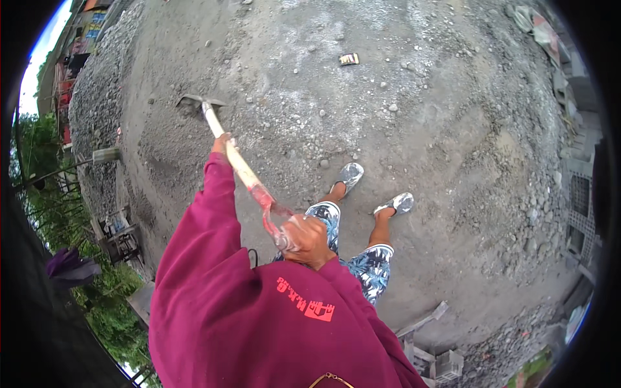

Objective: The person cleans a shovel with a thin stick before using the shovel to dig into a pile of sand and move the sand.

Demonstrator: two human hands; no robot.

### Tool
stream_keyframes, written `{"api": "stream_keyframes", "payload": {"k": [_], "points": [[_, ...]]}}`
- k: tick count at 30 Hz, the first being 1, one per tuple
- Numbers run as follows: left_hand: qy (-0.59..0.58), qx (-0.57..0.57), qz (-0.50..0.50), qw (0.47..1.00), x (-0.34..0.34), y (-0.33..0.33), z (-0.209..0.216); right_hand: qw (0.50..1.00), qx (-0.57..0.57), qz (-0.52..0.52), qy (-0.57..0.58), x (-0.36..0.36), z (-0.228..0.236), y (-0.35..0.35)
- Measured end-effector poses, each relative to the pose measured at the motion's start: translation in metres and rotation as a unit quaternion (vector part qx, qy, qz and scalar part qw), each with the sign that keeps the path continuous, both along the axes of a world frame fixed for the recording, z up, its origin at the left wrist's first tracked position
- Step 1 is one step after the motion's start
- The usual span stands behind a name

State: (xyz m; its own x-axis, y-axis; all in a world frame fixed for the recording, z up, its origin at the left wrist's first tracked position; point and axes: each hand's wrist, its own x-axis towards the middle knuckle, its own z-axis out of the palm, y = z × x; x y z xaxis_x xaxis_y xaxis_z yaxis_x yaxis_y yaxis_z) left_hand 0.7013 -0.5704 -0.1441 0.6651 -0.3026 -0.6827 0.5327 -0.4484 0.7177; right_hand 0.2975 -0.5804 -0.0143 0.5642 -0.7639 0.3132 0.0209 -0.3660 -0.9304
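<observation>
A shovel (243, 169) with a pale shaft and a worn red handle slants across the view from the middle toward the upper left. My left hand (223, 143) is wrapped round its shaft, not far above the blade. At the near end, my right hand (304, 239) grips the handle, close to my body. The metal blade (190, 101) meets the grey sand and gravel (174, 129), with some loose material against it. Part of the blade's face is hidden by that material.
A small dark-and-yellow packet (349, 59) lies on the gravelly ground ahead. My shoes (350, 176) stand right of the shovel. A gravel heap (97, 103) rises at left. Hollow blocks (580, 194) line the right edge, and wooden planks (424, 321) lie at lower right.
</observation>
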Motion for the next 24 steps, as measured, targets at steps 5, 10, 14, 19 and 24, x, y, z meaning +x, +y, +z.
{"api": "stream_keyframes", "payload": {"k": [5, 10, 14, 19, 24], "points": [[-0.132, -0.040, 0.087, 0.987, 0.043, -0.001, 0.096, 0.989, 0.121, -0.073, -0.052, 0.012, -0.016, -0.038], [0.005, -0.187, 0.019, 0.982, -0.056, -0.054, 0.067, 0.834, 0.502, -0.205, -0.105, -0.068, -0.042, 0.010], [0.196, -0.049, -0.061, 0.978, -0.213, -0.084, -0.053, 0.651, 0.620, -0.401, -0.177, -0.165, -0.014, 0.078], [0.298, 0.173, -0.266, 0.900, -0.465, -0.101, -0.121, 0.563, 0.550, -0.563, -0.251, -0.213, 0.049, 0.136], [0.284, 0.221, -0.482, 0.799, -0.639, -0.116, -0.178, 0.314, 0.479, -0.697, -0.433, -0.251, 0.041, 0.112]]}}
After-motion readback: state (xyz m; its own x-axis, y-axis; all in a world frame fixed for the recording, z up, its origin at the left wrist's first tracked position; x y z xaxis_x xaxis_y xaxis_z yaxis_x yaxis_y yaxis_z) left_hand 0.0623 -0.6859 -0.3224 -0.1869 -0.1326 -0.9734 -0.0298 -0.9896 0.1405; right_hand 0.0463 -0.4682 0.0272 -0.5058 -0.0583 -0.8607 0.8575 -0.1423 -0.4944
